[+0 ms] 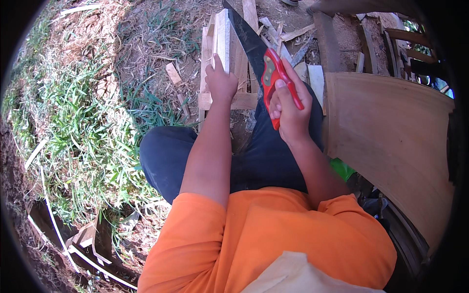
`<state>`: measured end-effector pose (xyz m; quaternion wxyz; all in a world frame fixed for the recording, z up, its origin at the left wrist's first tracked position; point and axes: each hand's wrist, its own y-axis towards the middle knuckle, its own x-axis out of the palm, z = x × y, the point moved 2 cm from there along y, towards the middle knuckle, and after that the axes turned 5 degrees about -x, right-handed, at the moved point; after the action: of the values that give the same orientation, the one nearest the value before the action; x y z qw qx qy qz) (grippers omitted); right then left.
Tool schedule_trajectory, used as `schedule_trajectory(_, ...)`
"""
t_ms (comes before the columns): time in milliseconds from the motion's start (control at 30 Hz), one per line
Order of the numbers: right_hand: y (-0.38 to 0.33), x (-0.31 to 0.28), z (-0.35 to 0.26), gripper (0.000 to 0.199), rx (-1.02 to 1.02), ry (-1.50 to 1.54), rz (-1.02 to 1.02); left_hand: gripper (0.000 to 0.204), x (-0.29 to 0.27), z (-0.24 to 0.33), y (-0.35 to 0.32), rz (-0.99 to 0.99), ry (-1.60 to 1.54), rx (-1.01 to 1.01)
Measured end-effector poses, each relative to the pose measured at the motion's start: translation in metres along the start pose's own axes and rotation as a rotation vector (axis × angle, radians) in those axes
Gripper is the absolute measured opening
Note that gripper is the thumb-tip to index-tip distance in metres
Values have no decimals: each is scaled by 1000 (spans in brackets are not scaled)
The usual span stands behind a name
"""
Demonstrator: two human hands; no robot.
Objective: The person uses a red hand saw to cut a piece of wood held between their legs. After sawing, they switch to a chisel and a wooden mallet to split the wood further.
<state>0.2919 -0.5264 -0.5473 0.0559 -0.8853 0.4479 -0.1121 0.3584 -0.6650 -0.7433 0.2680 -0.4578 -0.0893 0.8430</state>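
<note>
My right hand [292, 110] is closed around the red handle of a handsaw [247, 41]. The dark blade slants up and to the left, its far part alongside a pale wooden board [223, 36]. Over the near end of that board, my left hand [223, 84] grips it, with the index finger stretched along the wood. Beneath lie more planks, including a crosspiece [244, 101] just in front of my knees. Whether the saw teeth touch the board I cannot tell.
A large curved wooden panel [386, 117] stands close on my right. Offcuts [173, 73] and splinters are scattered on the ground, with grass [83, 141] to the left. Another person's leg [361, 6] shows at the far right. Wooden slats [405, 36] are piled behind the panel.
</note>
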Motion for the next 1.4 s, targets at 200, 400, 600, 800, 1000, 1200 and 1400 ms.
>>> schedule_trajectory(200,242,26,51,35,-287,-370,211,84,13,36,-5,-67,-32,69)
schedule_trajectory(400,17,9,4,56,-9,-4,-19,86,-3,-2,3,-19,-26,-35)
schedule_trajectory(600,108,27,42,48,-84,-52,101,86,2,5,-3,-64,-38,3)
schedule_trajectory(800,202,31,71,42,-340,-225,174,85,12,20,0,-91,-75,67)
schedule_trajectory(1000,-16,-8,-3,50,84,2,9,85,2,-2,7,-9,-49,19)
schedule_trajectory(1200,200,38,54,50,-110,-79,146,85,11,28,1,-69,-50,68)
schedule_trajectory(1400,69,33,42,54,-93,-73,89,85,1,1,3,-18,-5,-21)
